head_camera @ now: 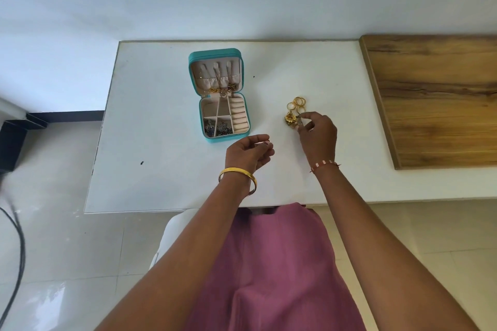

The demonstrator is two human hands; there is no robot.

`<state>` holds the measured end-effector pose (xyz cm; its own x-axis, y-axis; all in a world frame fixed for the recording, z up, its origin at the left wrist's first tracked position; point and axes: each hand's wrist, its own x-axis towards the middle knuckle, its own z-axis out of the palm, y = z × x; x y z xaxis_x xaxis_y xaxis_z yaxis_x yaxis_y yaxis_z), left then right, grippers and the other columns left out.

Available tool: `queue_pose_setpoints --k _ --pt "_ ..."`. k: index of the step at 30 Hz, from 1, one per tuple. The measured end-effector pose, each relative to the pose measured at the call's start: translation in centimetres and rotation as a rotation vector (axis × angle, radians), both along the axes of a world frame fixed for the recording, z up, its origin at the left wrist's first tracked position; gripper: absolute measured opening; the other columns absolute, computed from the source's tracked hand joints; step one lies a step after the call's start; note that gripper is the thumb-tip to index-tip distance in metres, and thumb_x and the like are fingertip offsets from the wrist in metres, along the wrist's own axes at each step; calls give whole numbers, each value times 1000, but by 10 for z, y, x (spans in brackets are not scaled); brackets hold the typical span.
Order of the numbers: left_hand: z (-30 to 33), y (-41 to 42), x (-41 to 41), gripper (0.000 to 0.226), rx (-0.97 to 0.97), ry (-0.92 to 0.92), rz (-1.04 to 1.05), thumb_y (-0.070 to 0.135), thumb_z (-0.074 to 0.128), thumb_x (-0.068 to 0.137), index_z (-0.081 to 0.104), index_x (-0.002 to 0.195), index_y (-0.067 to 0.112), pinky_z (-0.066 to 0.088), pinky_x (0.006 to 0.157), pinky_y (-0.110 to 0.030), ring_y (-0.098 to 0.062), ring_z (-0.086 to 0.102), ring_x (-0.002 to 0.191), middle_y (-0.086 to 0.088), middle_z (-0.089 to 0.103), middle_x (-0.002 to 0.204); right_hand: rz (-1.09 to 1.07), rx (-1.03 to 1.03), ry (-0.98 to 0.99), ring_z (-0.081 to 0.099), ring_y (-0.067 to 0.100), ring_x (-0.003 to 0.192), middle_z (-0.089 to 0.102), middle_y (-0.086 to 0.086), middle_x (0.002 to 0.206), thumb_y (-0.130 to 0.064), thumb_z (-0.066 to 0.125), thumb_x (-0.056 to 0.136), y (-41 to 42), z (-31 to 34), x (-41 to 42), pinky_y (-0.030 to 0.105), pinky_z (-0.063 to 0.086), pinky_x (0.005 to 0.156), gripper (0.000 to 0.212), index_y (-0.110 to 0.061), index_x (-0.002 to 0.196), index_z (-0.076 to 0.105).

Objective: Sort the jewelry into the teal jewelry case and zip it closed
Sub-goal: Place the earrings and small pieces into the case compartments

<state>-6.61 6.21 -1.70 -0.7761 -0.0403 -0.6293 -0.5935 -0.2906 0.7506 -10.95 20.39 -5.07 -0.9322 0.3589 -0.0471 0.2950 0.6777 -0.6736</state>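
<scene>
The teal jewelry case [243, 111] lies open on the white table [161, 121], lid flat toward the wall. Necklaces hang in its lid and dark earrings fill the front left compartment. To its right lie several gold rings [297, 103] and a gold flower-shaped piece [290, 118]. My right hand [318, 134] reaches over this pile, and its fingertips pinch a small thin piece beside the gold flower. My left hand [248, 152] hovers just in front of the case with loosely curled fingers, and I see nothing in it.
A wooden board [441, 99] covers the table's right end. The white wall stands right behind the table. A dark cable [18, 250] runs over the floor at the left. My lap in pink cloth is under the table's front edge.
</scene>
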Motion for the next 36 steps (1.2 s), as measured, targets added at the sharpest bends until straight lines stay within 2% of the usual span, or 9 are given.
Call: queue_pose_setpoints --k 3,7,10,13,16,19,23,30,36 --pt "-3 2 0 20 -1 -4 -32 -3 50 89 62 102 4 52 82 -28 -16 62 75 -5 62 79 34 72 -43 57 29 91 56 18 103 -4 56 86 -1 -6 -6 22 37 76 27 -9 112 64" --pt "-5 3 1 24 -3 -13 -52 -3 48 90 61 110 1 52 82 -27 -16 61 76 -5 62 80 28 92 -42 58 28 89 58 18 100 -3 57 85 -1 -10 -7 18 31 69 12 -4 93 66" --pt "-2 2 1 23 3 -19 -51 -1 51 89 62 108 3 51 82 -27 -15 62 77 -4 64 81 21 54 -20 61 29 86 65 17 94 -2 59 83 2 -11 -4 23 40 72 9 -3 86 68" --pt "2 1 3 19 13 -27 -43 0 53 88 63 103 7 51 82 -27 -15 63 77 -4 65 82 -89 -214 33 64 24 70 69 15 85 2 61 81 0 -4 7 26 54 65 9 0 86 68" --pt "7 -2 7 22 34 -25 -26 -1 51 88 63 105 6 51 81 -28 -16 62 77 -4 64 82 -221 -666 17 56 9 55 60 9 72 6 59 83 -6 11 24 15 52 53 16 2 97 66" --pt "13 -6 15 28 48 -19 -15 -5 43 91 62 105 9 50 81 -29 -16 60 76 -3 62 82 -216 -1047 -104 52 10 61 58 5 72 6 55 86 -14 26 42 16 50 56 17 1 98 65" --pt "20 -18 31 29 82 -18 12 -4 40 92 62 104 10 50 79 -29 -16 60 77 -3 61 83 -234 -1324 -193 54 12 65 58 6 73 7 50 88 -26 43 55 16 51 54 17 -3 85 64" --pt "25 -48 47 18 132 -7 65 3 49 91 64 93 13 51 78 -29 -17 62 79 -3 64 83 -148 -1472 -277 66 16 61 68 9 68 4 44 91 -50 58 71 22 56 58 20 -4 85 61" --pt "27 -66 50 13 131 4 109 6 55 88 63 95 13 52 76 -28 -17 64 80 -1 68 81 -17 -1440 -330 60 11 57 62 4 63 0 39 94 -68 61 77 20 52 56 26 -8 99 63"
